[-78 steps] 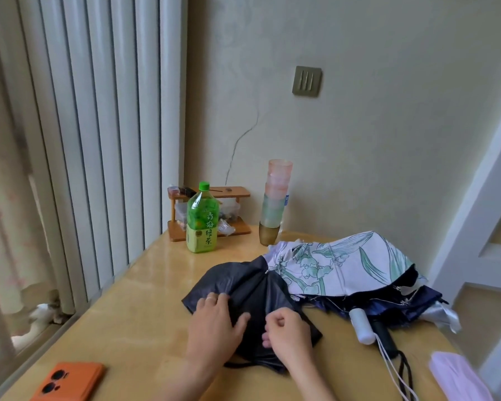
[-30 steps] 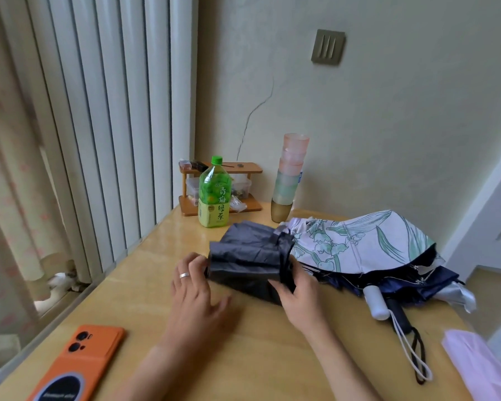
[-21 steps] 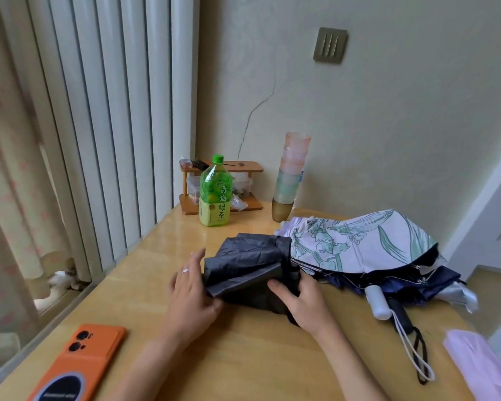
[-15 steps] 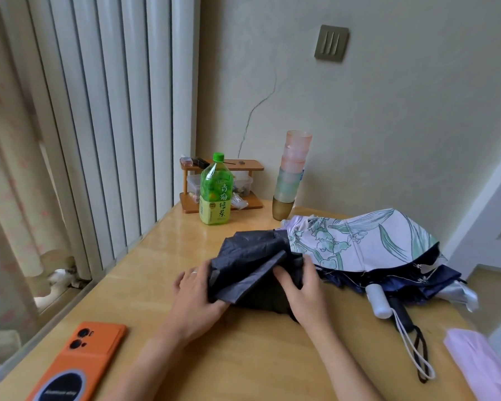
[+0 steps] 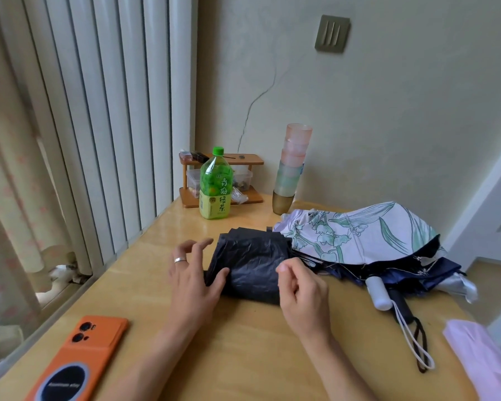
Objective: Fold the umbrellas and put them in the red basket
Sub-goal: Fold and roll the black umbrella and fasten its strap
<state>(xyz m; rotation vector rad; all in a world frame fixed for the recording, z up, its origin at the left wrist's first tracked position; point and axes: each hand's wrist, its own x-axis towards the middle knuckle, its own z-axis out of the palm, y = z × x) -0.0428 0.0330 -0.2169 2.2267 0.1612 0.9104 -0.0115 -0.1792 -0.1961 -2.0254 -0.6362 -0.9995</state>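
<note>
Lying crosswise mid-frame, the black umbrella [image 5: 249, 264] touches the spread left grip [image 5: 193, 273]; right grip [image 5: 301, 285] curled beside it, hold unclear

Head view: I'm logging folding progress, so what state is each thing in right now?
black umbrella, folded into a bundle, lying on the table.
floral umbrella, canopy loose, not folded.
navy umbrella, loose, under the floral one.
left hand, open, thumb against the bundle.
right hand, fingers curled at the bundle's end; grip unclear.
green tea bottle, upright, capped.
cup stack, upright.
orange phone, lying camera side up.
</note>
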